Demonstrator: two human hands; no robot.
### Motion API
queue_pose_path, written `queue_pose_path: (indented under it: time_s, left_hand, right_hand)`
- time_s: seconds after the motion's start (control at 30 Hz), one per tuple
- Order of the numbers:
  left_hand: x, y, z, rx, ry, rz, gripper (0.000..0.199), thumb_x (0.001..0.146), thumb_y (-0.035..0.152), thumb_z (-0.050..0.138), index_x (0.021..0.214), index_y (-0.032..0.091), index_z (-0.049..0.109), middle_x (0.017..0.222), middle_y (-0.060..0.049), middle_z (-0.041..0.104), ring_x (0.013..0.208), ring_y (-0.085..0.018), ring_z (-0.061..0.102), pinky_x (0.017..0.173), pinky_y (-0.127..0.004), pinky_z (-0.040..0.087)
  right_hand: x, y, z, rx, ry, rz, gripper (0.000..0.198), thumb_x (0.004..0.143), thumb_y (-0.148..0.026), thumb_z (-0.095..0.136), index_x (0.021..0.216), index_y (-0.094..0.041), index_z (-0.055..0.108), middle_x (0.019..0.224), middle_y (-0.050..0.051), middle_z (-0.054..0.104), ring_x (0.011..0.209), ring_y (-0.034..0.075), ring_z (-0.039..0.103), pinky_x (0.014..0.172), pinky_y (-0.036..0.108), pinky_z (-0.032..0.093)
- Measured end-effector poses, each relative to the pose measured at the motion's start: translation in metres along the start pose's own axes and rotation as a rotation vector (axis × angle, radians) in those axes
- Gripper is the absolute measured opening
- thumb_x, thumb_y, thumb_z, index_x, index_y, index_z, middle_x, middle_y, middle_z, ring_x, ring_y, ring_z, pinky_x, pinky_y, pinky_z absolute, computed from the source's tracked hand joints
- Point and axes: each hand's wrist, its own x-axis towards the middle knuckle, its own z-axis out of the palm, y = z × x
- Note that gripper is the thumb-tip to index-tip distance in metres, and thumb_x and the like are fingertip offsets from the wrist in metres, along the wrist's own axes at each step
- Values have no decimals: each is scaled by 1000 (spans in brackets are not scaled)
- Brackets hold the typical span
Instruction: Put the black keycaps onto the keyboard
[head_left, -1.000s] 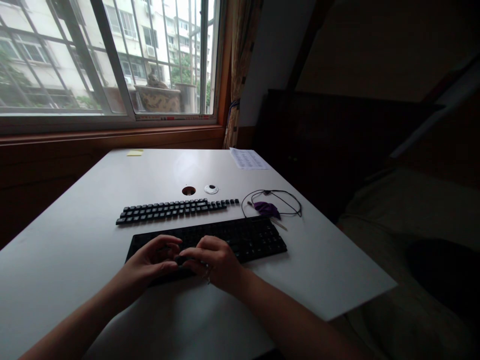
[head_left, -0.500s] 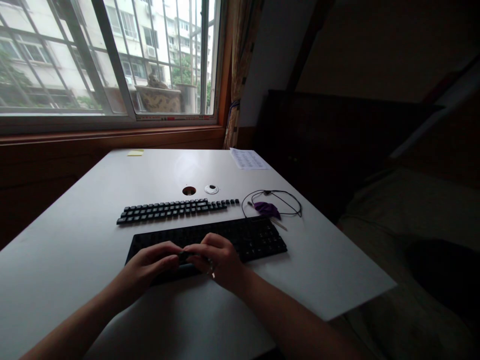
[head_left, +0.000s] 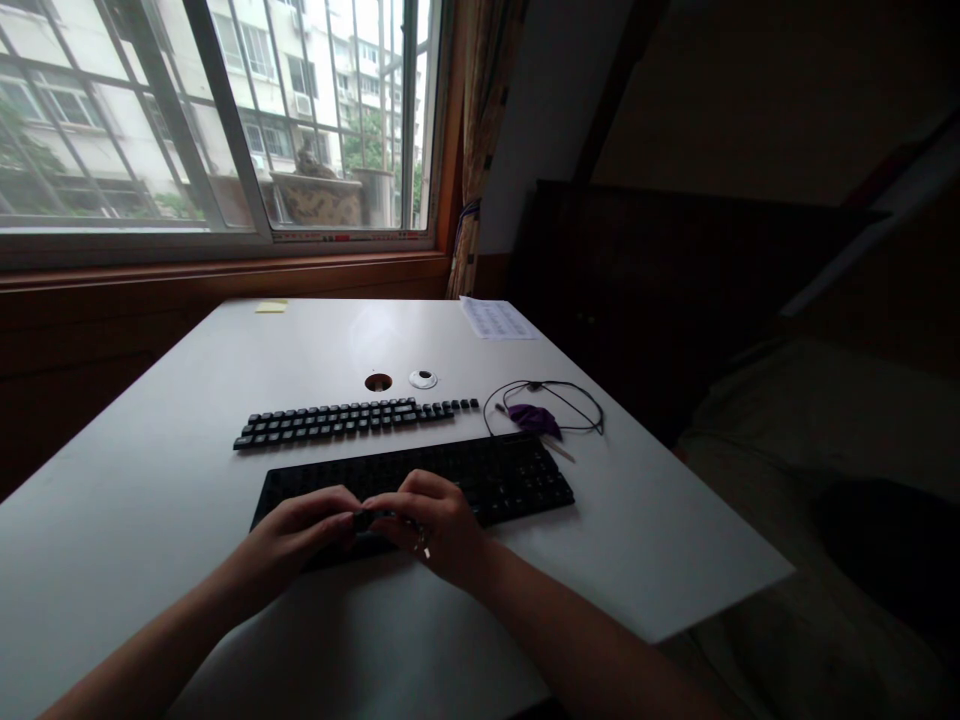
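A black keyboard point(head_left: 517, 480) lies near the front of the desk, partly covered by my hands. Just above its front edge, my left hand point(head_left: 306, 525) and my right hand point(head_left: 442, 520) meet, fingertips pinched together on a small dark keycap point(head_left: 363, 520). Its details are hard to make out in the dim light. A ring shows on my right hand. Beyond the keyboard, several loose black keycaps point(head_left: 330, 425) are laid out in rows, the way they sit on a board.
The keyboard's cable point(head_left: 592, 405) loops at the right around a purple cloth point(head_left: 534, 420) and a thin stick point(head_left: 559, 452). A cable hole point(head_left: 379, 382), its white cover point(head_left: 423, 380), printed paper point(head_left: 499, 319) and yellow notes point(head_left: 271, 306) lie farther back on the white desk point(head_left: 150, 470).
My fingers have shifted slightly around the keycap, and more of it shows between the fingertips. The keyboard and the rows of keycaps have stayed put.
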Motion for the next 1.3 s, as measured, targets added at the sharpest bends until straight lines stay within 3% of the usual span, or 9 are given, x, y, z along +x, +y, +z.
queue_pose_path:
  time_s: [0.5, 0.73, 1.07, 1.2, 1.3]
  left_hand:
    - [-1, -3, -4, -21, -43, 36, 29, 90, 42, 59, 91, 15, 70, 86, -5, 58, 79, -18, 53, 70, -27, 41]
    - [-1, -2, -3, 10, -39, 29, 30, 91, 42, 58, 90, 14, 69, 84, -6, 58, 79, -19, 52, 69, -27, 41]
    - [-1, 6, 1, 75, -21, 25, 28, 92, 41, 58, 91, 16, 69, 85, -5, 60, 81, -19, 54, 71, -27, 43]
    - [-1, 5, 4, 28, 10, 8, 26, 93, 40, 56, 102, 19, 67, 91, -5, 61, 83, -19, 55, 73, -27, 44]
    - [-1, 2, 6, -33, 53, -33, 27, 93, 41, 58, 108, 20, 65, 93, -5, 62, 84, -18, 56, 74, -27, 44]
  right_hand:
    - [0, -2, 0, 37, 10, -23, 22, 94, -34, 61, 104, -19, 73, 75, 2, 57, 65, 11, 55, 61, 23, 48]
    - [0, -3, -2, -53, -43, -27, 24, 95, -35, 59, 106, -19, 73, 75, 2, 57, 65, 11, 55, 62, 23, 49]
    - [1, -2, -3, -168, -9, -130, 18, 93, -32, 61, 101, -21, 72, 77, 2, 61, 67, 12, 56, 67, 25, 48]
    - [3, 2, -15, -241, -46, -130, 18, 93, -30, 62, 103, -19, 71, 78, 2, 61, 70, 13, 56, 70, 26, 47]
    - [8, 11, -37, -260, -69, -37, 19, 93, -27, 62, 108, -20, 70, 86, 3, 63, 79, 14, 59, 75, 27, 48]
